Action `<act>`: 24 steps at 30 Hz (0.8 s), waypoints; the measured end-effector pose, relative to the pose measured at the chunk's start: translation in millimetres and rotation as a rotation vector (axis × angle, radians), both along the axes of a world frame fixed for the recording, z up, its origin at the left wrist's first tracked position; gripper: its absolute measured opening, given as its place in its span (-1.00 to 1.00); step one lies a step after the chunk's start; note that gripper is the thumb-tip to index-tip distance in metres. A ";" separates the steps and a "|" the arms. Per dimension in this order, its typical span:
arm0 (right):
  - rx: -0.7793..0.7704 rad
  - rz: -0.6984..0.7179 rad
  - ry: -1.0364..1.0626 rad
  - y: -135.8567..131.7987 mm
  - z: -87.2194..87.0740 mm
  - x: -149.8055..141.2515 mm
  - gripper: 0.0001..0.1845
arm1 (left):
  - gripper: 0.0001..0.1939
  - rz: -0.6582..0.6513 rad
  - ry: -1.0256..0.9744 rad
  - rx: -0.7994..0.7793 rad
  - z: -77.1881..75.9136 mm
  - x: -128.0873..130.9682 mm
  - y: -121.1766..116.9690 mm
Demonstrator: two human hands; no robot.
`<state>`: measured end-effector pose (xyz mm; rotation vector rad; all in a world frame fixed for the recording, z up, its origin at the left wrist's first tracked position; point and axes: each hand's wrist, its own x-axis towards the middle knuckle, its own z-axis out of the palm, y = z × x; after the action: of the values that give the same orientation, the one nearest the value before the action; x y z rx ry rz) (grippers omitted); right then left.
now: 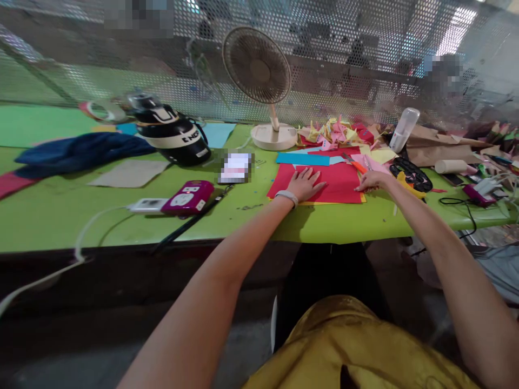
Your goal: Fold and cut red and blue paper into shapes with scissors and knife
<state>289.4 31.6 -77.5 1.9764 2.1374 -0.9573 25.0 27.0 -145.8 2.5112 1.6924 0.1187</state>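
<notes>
My left hand [303,185] lies flat with its fingers spread on a stack of red paper [340,186], and a pale band circles its wrist. A yellow sheet edge shows below the red. At the stack's right side, my right hand [372,181] has its fingers bent closed around the end of an orange-handled cutter [358,166], which points away and to the left. Its thumb is by the paper's right edge. A blue paper strip [303,159] lies across the top of the stack, with pink and yellow pieces beside it.
Behind the paper stand a fan [275,136] and a heap of folded paper scraps [338,132]. To the left are a phone [235,166], a purple power socket [188,198], a black bottle [174,135] and dark cloth [83,154]. A clear bottle [404,129] stands right.
</notes>
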 end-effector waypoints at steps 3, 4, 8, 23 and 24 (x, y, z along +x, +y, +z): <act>0.025 -0.023 0.025 3.4 2.5 3.4 -0.67 | -0.27 -0.013 0.010 0.017 0.3 -0.3 -0.3; 0.038 -0.024 0.043 4.7 2.2 -0.7 -0.67 | -0.28 -0.021 0.019 0.027 1.1 -0.5 -0.8; 0.055 0.000 0.107 6.5 -4.4 -27.9 -0.61 | -0.36 -0.058 0.044 0.134 12.9 1.3 -6.5; -0.048 0.022 0.119 7.7 -19.2 -40.3 -0.46 | -0.66 0.063 -0.387 -0.605 43.7 24.9 14.7; -0.048 0.020 0.118 7.3 -18.9 -40.7 -0.46 | -0.66 0.068 -0.407 -0.631 43.2 24.3 16.3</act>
<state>248.7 38.9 -96.5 1.9179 2.1676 -1.1378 49.3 43.3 -102.6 1.8232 1.3739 0.0773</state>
